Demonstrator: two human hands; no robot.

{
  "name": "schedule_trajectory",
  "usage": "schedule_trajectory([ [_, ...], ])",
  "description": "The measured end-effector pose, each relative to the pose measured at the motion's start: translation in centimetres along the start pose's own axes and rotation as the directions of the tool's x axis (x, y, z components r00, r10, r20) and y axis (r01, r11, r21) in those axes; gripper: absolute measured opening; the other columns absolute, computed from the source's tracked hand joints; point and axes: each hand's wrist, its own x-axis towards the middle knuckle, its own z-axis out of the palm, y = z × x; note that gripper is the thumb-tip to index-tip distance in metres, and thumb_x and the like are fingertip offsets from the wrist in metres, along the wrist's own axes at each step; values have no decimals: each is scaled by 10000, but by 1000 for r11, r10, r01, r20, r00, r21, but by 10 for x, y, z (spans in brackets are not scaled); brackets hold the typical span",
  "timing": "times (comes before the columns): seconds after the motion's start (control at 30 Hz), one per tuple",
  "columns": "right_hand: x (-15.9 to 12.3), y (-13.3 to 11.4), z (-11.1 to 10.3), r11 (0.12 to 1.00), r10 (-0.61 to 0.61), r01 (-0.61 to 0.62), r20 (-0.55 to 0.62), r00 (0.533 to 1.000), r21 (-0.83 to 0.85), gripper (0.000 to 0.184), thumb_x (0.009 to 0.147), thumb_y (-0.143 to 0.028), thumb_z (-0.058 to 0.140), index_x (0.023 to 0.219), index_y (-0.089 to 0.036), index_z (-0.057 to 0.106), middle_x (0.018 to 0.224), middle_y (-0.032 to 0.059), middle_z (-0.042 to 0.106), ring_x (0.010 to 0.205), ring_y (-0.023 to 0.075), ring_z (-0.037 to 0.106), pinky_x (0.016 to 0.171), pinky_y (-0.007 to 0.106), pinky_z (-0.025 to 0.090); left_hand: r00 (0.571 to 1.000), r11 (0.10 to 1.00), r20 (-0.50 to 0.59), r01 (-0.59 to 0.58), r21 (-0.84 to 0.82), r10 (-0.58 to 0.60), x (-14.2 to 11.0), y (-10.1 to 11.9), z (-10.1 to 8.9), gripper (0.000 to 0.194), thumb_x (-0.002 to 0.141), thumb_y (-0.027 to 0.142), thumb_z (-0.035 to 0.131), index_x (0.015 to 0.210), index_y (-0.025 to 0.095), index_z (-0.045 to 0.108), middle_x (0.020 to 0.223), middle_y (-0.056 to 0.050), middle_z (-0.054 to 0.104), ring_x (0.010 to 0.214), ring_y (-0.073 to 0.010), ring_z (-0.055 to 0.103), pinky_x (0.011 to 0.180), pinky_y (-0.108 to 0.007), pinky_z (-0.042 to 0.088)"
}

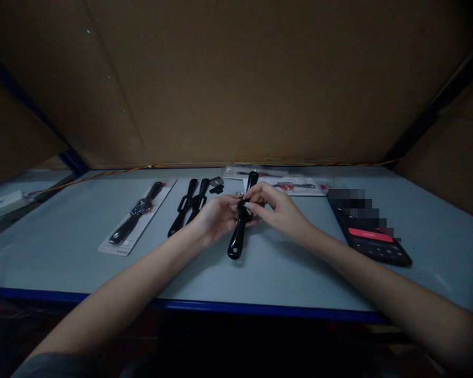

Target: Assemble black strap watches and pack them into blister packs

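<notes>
A black spokeshave point(238, 239) is held above the table, tilted, with one handle pointing towards me and the other away. My left hand point(217, 219) is closed around its middle from the left, fingers partly behind it. From the right, my right hand point(278, 210) pinches at the middle of the same tool; any small part between these fingertips is too dark to make out. Just left of my left hand lie two more black spokeshaves, one point(182, 210) beside the other point(199, 201). Small dark parts point(216, 189) rest behind them.
On the left lies a carded spokeshave point(136, 215) under clear plastic. More flat packages point(303, 187) are at the back by the board wall point(236, 84). A black phone-like device point(378, 249) with a red bar lies right, partly pixelated. The table's blue edge point(260, 308) runs in front.
</notes>
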Motion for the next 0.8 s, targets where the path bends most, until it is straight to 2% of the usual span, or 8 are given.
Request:
schedule_trajectory([
  [0.2, 1, 3, 0, 987, 82, -82, 4, 997, 138, 155, 760, -149, 508, 902, -205, 481, 646, -46, 520, 604, 122, 513, 588, 265, 403, 1000, 992, 3, -22, 126, 22, -3, -3, 5, 307, 641, -45, 426, 886, 118, 512, 736, -28, 577, 700, -131, 581, 872, -447, 442],
  [0.33, 1, 2, 1, 973, 129, -125, -11, 992, 192, 162, 752, -142, 504, 891, -208, 453, 607, -57, 505, 560, 120, 494, 552, 252, 388, 996, 966, -43, -70, 249, 84, -4, -7, 10, 391, 611, -101, 487, 919, 139, 468, 770, -11, 566, 718, -125, 590, 810, -374, 469],
  [0.4, -1, -2, 2, 991, 96, -92, -39, 995, 100, 160, 753, -133, 497, 887, -209, 454, 608, -53, 509, 575, 124, 503, 559, 249, 382, 993, 952, -57, -84, 293, 105, -4, -9, 11, 418, 601, -110, 506, 929, 143, 456, 782, -2, 555, 697, -109, 583, 766, -321, 475],
  [0.47, -3, -7, 4, 997, 40, -44, -64, 997, -63, 156, 759, -117, 480, 884, -209, 464, 628, -41, 517, 592, 126, 508, 560, 244, 367, 990, 935, -76, -85, 343, 118, -3, -11, 9, 427, 603, -100, 519, 946, 146, 455, 787, 3, 547, 672, -94, 571, 701, -267, 471],
  [0.57, -6, -13, 7, 945, -85, 64, -51, 995, -320, 144, 764, -89, 455, 855, -198, 480, 681, -10, 530, 647, 138, 513, 599, 254, 360, 988, 896, -80, -81, 436, 129, -1, -12, 5, 411, 616, -73, 527, 959, 145, 467, 756, 11, 538, 631, -75, 543, 598, -198, 427],
  [0.63, -8, -15, 8, 897, -153, 133, -15, 988, -422, 133, 765, -77, 448, 830, -187, 482, 711, 11, 537, 691, 151, 516, 643, 269, 363, 989, 871, -64, -88, 483, 135, 0, -13, 2, 401, 615, -64, 525, 953, 145, 472, 721, 21, 527, 609, -68, 528, 555, -176, 393],
  [0.7, -8, -17, 8, 871, -179, 163, 9, 984, -463, 123, 767, -75, 448, 818, -182, 482, 724, 22, 541, 708, 158, 517, 655, 276, 364, 989, 857, -51, -93, 507, 138, 1, -13, 0, 395, 614, -60, 523, 945, 149, 471, 702, 27, 518, 591, -65, 518, 531, -170, 374],
  [0.8, -7, -16, 8, 906, -149, 135, -3, 989, -402, 120, 777, -80, 454, 825, -182, 495, 694, 7, 541, 665, 141, 520, 621, 260, 371, 988, 848, -69, -82, 524, 138, 0, -13, 1, 362, 635, -40, 531, 934, 156, 474, 680, 39, 504, 522, -48, 477, 481, -165, 340],
])
